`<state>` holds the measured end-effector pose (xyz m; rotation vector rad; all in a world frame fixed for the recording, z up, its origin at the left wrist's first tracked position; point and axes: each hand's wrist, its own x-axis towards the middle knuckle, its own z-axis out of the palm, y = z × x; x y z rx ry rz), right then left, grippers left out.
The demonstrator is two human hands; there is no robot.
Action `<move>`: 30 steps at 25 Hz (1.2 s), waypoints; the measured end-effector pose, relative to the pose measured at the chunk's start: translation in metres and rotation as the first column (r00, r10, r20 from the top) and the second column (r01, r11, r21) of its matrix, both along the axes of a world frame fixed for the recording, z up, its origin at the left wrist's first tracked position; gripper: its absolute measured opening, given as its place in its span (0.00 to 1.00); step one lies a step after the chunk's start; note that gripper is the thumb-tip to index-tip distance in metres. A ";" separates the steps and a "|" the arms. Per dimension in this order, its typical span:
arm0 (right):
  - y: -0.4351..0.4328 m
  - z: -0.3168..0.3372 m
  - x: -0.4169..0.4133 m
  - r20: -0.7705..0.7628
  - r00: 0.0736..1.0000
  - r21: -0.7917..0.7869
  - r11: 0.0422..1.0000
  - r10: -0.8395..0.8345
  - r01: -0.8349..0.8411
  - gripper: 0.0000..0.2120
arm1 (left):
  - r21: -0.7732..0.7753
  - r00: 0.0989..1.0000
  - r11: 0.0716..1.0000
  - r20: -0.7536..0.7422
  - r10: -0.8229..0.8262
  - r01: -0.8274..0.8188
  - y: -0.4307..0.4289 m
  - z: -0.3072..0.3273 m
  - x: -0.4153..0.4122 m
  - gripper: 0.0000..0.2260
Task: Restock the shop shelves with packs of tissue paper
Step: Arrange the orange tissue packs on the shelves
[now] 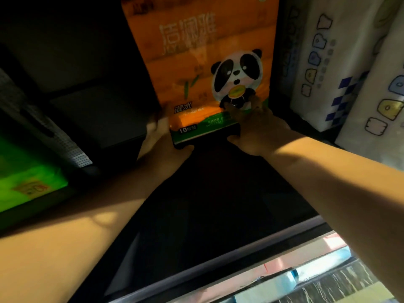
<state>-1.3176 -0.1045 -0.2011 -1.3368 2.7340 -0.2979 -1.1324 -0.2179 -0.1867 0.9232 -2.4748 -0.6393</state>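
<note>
A tall orange tissue pack [196,62] with a panda picture and a green bottom band stands upright deep on the dark shelf [218,204]. My left hand [161,141] grips its lower left corner, thumb under the front edge and fingers along the side. My right hand [253,127] holds its lower right corner, with fingers laid on the front face over the panda's feet and the thumb below. Both forearms reach in from the bottom of the view.
White tissue packs [328,68] with coloured letters stand just right of the orange pack. A green pack [28,184] lies at the left on a neighbouring shelf. A dark empty gap [87,106] lies left of the orange pack. More packs show below the shelf's front rail [240,259].
</note>
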 end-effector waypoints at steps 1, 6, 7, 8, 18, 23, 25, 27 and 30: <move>-0.001 0.001 -0.002 -0.003 1.000 0.012 1.000 -0.011 0.011 0.38 | 0.019 1.000 1.000 0.008 -0.013 0.013 -0.001 0.001 -0.004 0.39; 0.004 0.001 -0.020 0.016 0.998 0.047 0.997 -0.055 0.054 0.39 | -0.032 0.992 0.998 0.108 -0.057 0.061 0.003 0.003 -0.021 0.45; 0.006 0.001 -0.022 0.005 0.998 0.054 0.997 -0.059 0.058 0.39 | -0.039 0.992 0.997 0.110 -0.055 0.059 0.005 0.003 -0.025 0.45; 0.009 0.001 -0.025 -0.008 0.998 0.060 0.996 -0.060 0.061 0.40 | -0.030 0.994 0.998 0.096 -0.049 0.052 0.008 0.001 -0.030 0.46; 0.043 0.002 -0.016 -0.127 0.991 0.123 0.991 -0.036 0.052 0.38 | -0.113 0.992 0.994 0.126 0.015 -0.001 0.027 0.014 -0.041 0.39; 0.077 0.030 0.040 -0.173 0.980 0.194 0.973 -0.095 0.128 0.31 | -0.236 0.948 0.955 0.301 -0.106 0.182 0.063 0.029 -0.014 0.37; 0.098 0.043 0.070 -0.240 0.961 0.186 0.966 -0.134 0.181 0.31 | -0.333 0.909 0.896 0.388 -0.155 0.295 0.080 0.032 0.007 0.37; 0.120 0.051 0.100 -0.243 0.951 0.090 0.972 -0.189 0.216 0.31 | -0.323 0.893 0.869 0.380 -0.243 0.374 0.093 0.037 0.030 0.37; 0.152 0.052 0.138 -0.214 0.955 -0.016 0.978 -0.206 0.207 0.34 | -0.272 0.873 0.837 0.266 -0.409 0.476 0.116 0.038 0.064 0.35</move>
